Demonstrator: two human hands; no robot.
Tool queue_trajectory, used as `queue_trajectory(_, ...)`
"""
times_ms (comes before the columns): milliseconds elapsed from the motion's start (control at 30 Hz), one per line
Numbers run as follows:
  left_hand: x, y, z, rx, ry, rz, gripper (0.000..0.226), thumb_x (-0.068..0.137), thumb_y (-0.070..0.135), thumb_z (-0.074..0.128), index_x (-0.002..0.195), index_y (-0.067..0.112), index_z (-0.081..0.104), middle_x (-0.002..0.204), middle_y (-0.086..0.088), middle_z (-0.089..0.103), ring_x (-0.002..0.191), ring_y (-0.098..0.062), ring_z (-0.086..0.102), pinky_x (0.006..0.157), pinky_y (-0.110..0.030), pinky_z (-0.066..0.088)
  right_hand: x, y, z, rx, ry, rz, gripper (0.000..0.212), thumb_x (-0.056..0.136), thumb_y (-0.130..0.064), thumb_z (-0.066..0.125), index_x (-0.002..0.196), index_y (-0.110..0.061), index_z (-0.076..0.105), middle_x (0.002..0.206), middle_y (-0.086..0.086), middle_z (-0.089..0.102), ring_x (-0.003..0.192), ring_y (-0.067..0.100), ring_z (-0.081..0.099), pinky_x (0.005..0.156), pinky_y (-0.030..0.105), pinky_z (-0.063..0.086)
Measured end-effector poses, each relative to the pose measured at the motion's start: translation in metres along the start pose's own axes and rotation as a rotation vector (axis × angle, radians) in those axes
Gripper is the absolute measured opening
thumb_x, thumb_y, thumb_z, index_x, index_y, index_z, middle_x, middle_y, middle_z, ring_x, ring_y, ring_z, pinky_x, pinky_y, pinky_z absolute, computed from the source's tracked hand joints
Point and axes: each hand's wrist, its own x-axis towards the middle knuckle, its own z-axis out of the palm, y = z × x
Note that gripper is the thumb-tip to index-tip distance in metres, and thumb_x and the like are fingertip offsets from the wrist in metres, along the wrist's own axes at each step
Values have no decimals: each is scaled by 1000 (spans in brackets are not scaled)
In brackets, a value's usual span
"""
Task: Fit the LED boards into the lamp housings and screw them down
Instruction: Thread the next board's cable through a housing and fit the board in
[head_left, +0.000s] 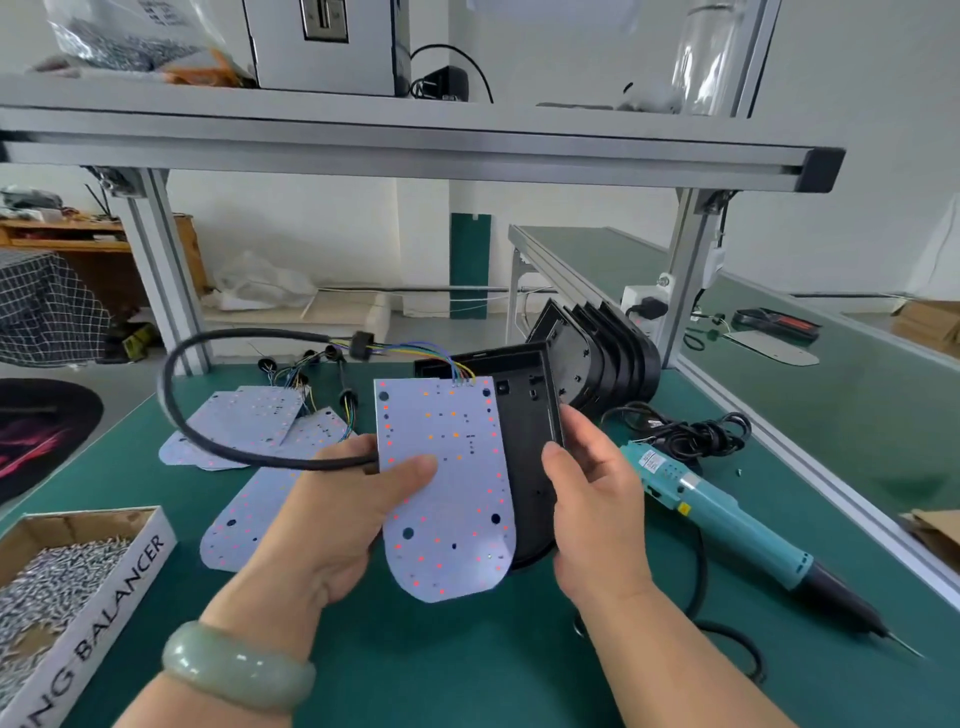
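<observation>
The left hand (332, 519) pinches the LED board (441, 410), thumb on its face, above the table (467, 665) (wires (447, 364) run from its top edge). The right hand (592, 499) grips the black housing (527, 415) just behind it.

head cam | worn, wide-angle | faces forward-down | close over green bench (467, 675) | single view
</observation>
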Motion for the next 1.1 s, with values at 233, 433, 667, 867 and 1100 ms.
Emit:
queue_trajectory(233, 3, -4, -2, -136, 16, -65, 33, 69, 32, 68, 94, 12, 71, 98, -6, 75, 90, -24, 72, 82, -39, 53, -4, 8, 11, 238, -41, 199, 31, 94, 6, 48, 115, -14, 59, 107, 6, 73, 98, 21, 67, 93, 40, 51)
queue_trajectory(433, 1, -6, -1, -180, -70, -115, 28, 70, 34, 63, 86, 16, 78, 103, -8, 74, 89, -23, 72, 72, -38, 57, 3, 8, 6, 179, -232, 304, 27, 98, -25, 48, 119, -15, 61, 123, 9, 65, 83, 20, 65, 78, 38, 53)
queue_trajectory(667, -4, -6, -1, -86, -189, -140, 25, 75, 32, 75, 91, 13, 77, 105, -14, 72, 92, -30, 71, 71, -40, 60, 17, 10, -8, -375, -448, 162, 38, 88, 7, 51, 99, -24, 70, 92, -4, 75, 78, 9, 66, 69, 31, 57)
queue_trajectory(867, -3, 4, -14, -51, -57, -152, 44, 63, 48, 60, 69, 8, 78, 82, -15, 75, 65, -24, 72, 49, -31, 56, 32, 12, -8, -568, -270, 17, 5, 75, -8, 75, 76, -8, 70, 73, 4, 70, 64, 7, 53, 62, 25, 46)
queue_trajectory(1100, 4, 13, -41, -84, 182, -157, 41, 62, 50, 66, 73, 10, 71, 57, -3, 68, 42, -15, 62, 44, -22, 51, 45, 16, -26, -335, 54, 173, 57, 76, -11, 75, 56, -23, 23, 47, -12, 25, 42, 7, 17, 39, 18, 19)
